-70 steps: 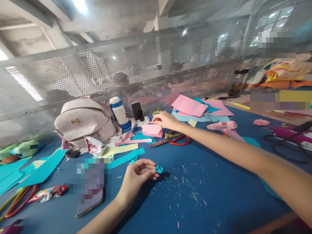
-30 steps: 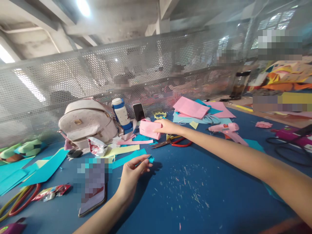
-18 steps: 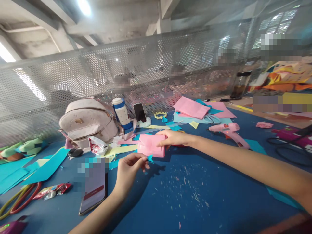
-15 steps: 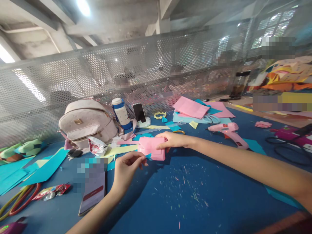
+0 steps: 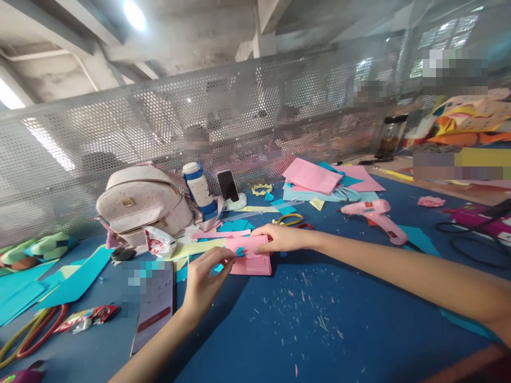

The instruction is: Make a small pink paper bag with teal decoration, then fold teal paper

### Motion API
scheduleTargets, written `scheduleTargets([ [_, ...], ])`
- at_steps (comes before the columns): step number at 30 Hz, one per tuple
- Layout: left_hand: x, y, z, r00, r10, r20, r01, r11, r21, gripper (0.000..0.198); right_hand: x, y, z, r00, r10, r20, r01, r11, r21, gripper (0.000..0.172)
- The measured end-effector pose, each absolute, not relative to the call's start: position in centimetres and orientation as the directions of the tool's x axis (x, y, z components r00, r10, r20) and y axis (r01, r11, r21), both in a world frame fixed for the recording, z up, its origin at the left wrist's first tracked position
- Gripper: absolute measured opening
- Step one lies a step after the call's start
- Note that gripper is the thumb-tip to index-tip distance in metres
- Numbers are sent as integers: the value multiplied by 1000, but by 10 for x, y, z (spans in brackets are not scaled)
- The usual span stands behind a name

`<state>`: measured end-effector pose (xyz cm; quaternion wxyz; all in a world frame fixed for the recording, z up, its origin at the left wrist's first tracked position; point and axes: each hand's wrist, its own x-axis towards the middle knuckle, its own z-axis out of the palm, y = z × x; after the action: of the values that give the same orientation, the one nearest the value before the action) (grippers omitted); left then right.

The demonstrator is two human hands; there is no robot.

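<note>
My right hand (image 5: 275,238) grips the top right edge of a folded pink paper piece (image 5: 257,264), held low over the blue table. From the left, my left hand (image 5: 207,274) pinches a small blue paper scrap (image 5: 240,252) between thumb and fingertips, right over the pink paper's face. Whether the scrap touches the paper I cannot tell. Behind my right hand lie scissors with a yellow handle loop (image 5: 290,218). A pink paper strip (image 5: 223,234) and a pale yellow strip (image 5: 199,247) lie just beyond my left hand.
A pink glue gun (image 5: 377,213) lies at the right, near a pink paper flower (image 5: 431,201). Pink sheets (image 5: 313,175) are stacked behind. At the left are a phone (image 5: 154,314), a backpack (image 5: 143,199) and a bottle (image 5: 198,189). Tiny paper bits litter the table's middle.
My left hand has shifted slightly right and up, bringing the blue scrap over the pink paper. The pink paper has tilted and dropped a little, showing more of the scissors behind it.
</note>
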<state>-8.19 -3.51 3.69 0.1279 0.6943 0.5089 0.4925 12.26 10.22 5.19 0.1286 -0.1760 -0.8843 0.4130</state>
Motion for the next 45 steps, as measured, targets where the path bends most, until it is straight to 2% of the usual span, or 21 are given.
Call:
scheduleTargets([
  [3, -79, -37, 36, -7, 836, 548, 577, -444, 685, 11, 122, 100, 52, -895, 428, 122, 207, 644, -737, 24],
  [9, -71, -36, 33, -95, 880, 465, 511, -358, 781, 6, 121, 96, 50, -887, 437, 149, 208, 667, -715, 26],
  [11, -68, -35, 32, -152, 909, 387, 437, -290, 851, 8, 120, 96, 50, -882, 447, 148, 215, 662, -718, 24],
  [13, -65, -34, 30, -190, 947, 257, 283, -198, 938, 16, 119, 96, 48, -872, 465, 153, 223, 655, -722, 22],
  [16, -62, -32, 26, -188, 978, 89, 98, -72, 993, 25, 117, 97, 44, -842, 510, 177, 227, 632, -741, 24],
  [25, -69, -28, 13, -269, 963, -24, -109, -5, 994, 35, 108, 89, 29, -720, 652, 238, 186, 511, -839, 28],
  [35, -72, -24, 11, -308, 942, -131, -251, 52, 967, 50, 106, 71, 30, -680, 642, 354, 119, 573, -811, 27],
  [45, -76, -24, 12, -294, 934, -206, -299, 115, 947, 49, 104, 72, 23, -670, 659, 342, 97, 534, -840, 23],
])
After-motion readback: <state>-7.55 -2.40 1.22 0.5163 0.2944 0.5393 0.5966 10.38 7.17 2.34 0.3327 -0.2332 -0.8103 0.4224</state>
